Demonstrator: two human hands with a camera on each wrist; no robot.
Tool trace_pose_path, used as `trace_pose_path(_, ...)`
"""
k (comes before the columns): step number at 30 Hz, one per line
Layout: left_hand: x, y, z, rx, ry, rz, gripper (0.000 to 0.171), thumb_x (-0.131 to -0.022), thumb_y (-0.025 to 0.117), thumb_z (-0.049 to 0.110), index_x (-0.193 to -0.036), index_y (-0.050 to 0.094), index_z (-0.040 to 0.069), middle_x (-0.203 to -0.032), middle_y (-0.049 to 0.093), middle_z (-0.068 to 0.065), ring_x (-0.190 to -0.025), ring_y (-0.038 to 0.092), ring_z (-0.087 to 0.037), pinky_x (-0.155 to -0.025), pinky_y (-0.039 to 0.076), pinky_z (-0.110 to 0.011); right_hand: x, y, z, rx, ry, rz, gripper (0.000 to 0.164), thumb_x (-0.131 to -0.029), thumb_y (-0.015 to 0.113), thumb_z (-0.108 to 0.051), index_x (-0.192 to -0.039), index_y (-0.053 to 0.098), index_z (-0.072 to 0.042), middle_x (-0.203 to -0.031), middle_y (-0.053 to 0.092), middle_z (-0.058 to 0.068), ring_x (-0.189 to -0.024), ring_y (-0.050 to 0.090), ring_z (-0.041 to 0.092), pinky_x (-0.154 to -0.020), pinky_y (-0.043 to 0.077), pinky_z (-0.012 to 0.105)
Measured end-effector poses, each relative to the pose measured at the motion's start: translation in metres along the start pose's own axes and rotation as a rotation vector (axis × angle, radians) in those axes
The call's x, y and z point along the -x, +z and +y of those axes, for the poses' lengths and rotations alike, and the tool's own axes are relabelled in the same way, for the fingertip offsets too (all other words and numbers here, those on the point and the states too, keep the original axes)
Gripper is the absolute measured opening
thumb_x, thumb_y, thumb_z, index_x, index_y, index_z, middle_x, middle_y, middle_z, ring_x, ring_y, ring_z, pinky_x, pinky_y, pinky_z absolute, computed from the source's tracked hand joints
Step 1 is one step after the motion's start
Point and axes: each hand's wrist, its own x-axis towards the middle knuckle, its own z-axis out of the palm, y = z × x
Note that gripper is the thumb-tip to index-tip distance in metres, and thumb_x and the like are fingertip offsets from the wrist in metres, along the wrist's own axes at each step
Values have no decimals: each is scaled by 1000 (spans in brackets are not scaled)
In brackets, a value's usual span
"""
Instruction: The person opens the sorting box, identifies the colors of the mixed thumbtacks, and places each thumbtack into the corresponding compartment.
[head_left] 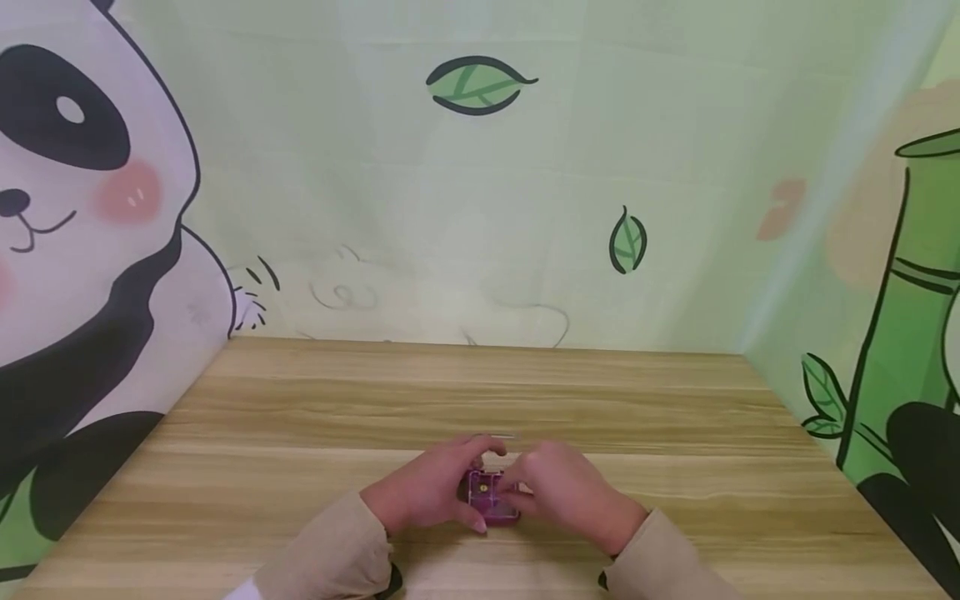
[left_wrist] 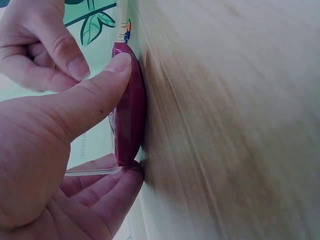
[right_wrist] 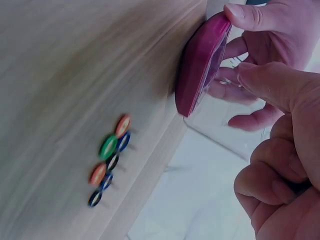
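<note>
A small purple case (head_left: 495, 518) with a clear lid raised stands on the table in front of me. My left hand (head_left: 427, 492) grips its left side, the thumb along the near edge and the fingers behind. The lid's edge (left_wrist: 92, 172) shows in the left wrist view. Inside are compartments, one with a tiny yellow piece (head_left: 483, 488). My right hand (head_left: 566, 487) reaches over the case's right side with thumb and index at the compartments, its other fingers curled. Whether anything is between those fingertips is hidden.
In the right wrist view, several small coloured discs with thin spikes, perhaps thumbtacks (right_wrist: 108, 147), sit clustered on the wooden table (head_left: 300, 400). A printed panda backdrop (head_left: 375, 167) stands behind the table and along both sides.
</note>
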Motion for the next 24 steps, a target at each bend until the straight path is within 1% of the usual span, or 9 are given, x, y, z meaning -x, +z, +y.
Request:
trace_pose_path(6,1,0,1,5,-28,-9,90,-72,94,30,-147,46,19,-127,66,-7,-113,65,-22,-105,53,-45,13,-5,9,-15,46,-28,5,-90,80,-21,-92,84,-17,-88,80,-8,-77,71,3,-71,58,21)
trace_pose_path(11,1,0,1,18,-51,-19,90,-71,95,30,-147,47,20,-127,65,-8,-115,64,-22,-106,52,-46,24,-13,18,0,71,-70,5,-91,78,-18,-89,83,-17,-87,79,-9,-79,71,6,-73,59,26)
trace_pose_path(19,1,0,1,14,-55,-22,89,-72,94,30,-147,47,19,-130,65,-9,-118,64,-23,-107,51,-47,35,-18,27,45,88,-128,5,-85,81,-16,-82,82,-20,-81,77,-12,-73,64,2,-73,57,28)
trace_pose_path(24,0,0,0,16,-51,-24,88,-73,94,30,-147,47,19,-131,65,-9,-118,64,-23,-108,51,-47,40,-17,29,56,83,-124,10,-80,82,-14,-75,79,-23,-76,74,-15,-68,59,-2,-71,55,27)
